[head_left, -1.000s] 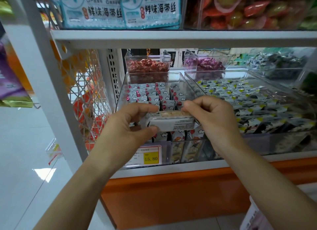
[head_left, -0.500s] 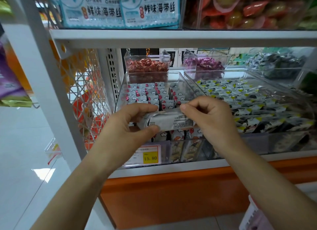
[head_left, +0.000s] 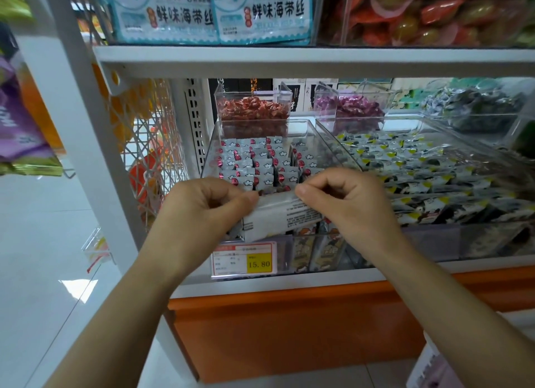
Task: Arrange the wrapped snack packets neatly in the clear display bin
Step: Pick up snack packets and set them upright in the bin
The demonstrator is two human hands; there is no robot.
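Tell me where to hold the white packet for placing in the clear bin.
Pinch the white packet by its upper long edge near both ends, from above, as the left hand and right hand do. It stands on edge at the clear bin, packed rows behind, leaving only the top free.

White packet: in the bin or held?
Held: left hand and right hand pinch the white packet by its top edge at the front of the clear bin. Whether its base sits inside, cannot tell.
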